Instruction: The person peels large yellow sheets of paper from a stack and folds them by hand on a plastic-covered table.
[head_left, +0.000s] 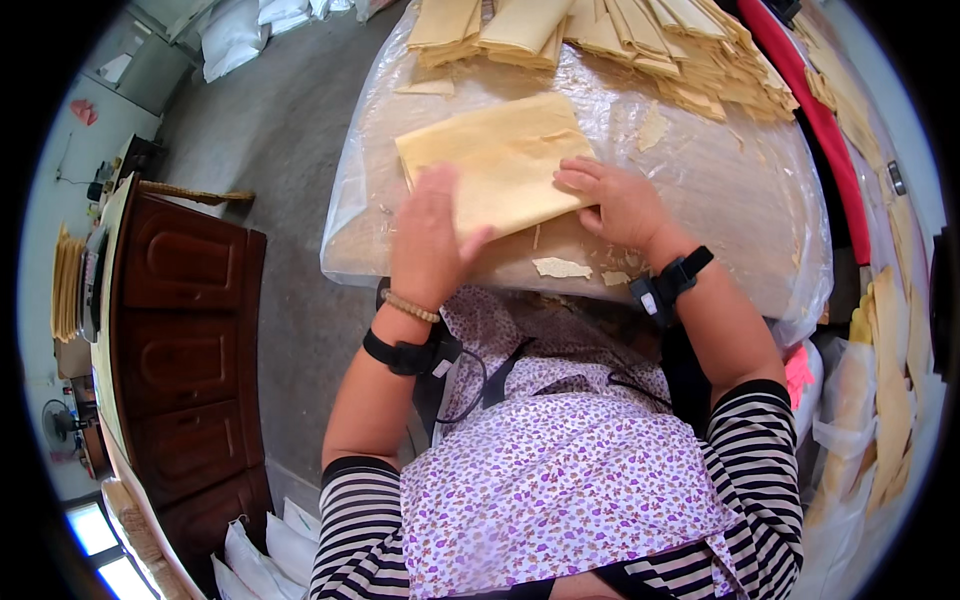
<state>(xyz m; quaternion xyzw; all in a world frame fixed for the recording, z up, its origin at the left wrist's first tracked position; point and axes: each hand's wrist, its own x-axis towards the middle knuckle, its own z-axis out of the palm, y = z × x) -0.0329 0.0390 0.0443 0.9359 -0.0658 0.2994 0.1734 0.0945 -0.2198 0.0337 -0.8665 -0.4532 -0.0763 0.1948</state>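
A folded, thin yellow sheet (510, 161), which looks like dried tofu skin, lies on a table (720, 202) covered in clear plastic. My left hand (429, 225), slightly blurred, is over the sheet's left side with its thumb spread. At the right edge, my right hand (619, 199) has its fingers on top of the sheet and its thumb by the lower edge. Torn scraps (562, 268) of the same material lie near the table's front edge.
Folded yellow sheets (637, 37) are piled along the table's far side. A dark wooden cabinet (187, 337) stands to the left, across a grey floor (292, 150). White sacks (232, 37) lie at the far left. Bagged yellow sheets (844, 420) are at the right.
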